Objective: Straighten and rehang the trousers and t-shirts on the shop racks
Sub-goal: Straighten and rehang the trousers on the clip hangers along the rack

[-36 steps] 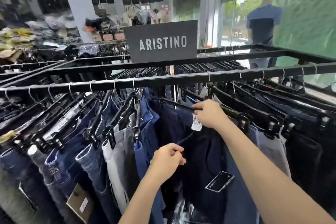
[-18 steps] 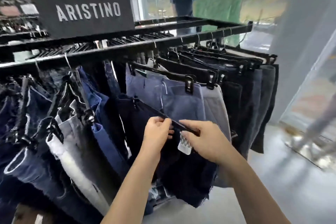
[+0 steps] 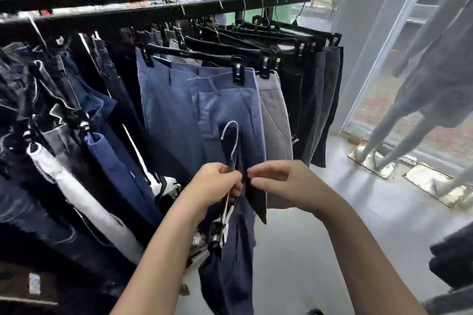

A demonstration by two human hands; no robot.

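Navy trousers [image 3: 230, 268] droop; left hand [image 3: 215, 186] grips their wire-hooked hanger [image 3: 217, 234], right hand [image 3: 279, 181] pinches the cloth.

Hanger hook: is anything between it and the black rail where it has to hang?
Yes. The left hand holds the hanger hook low, and the blue trousers hang between it and the rail. A darker gap to their left looks freer.

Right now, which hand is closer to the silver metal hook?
Left. The left hand grips just under the silver metal hook; right hand pinches dark navy trousers beside it.
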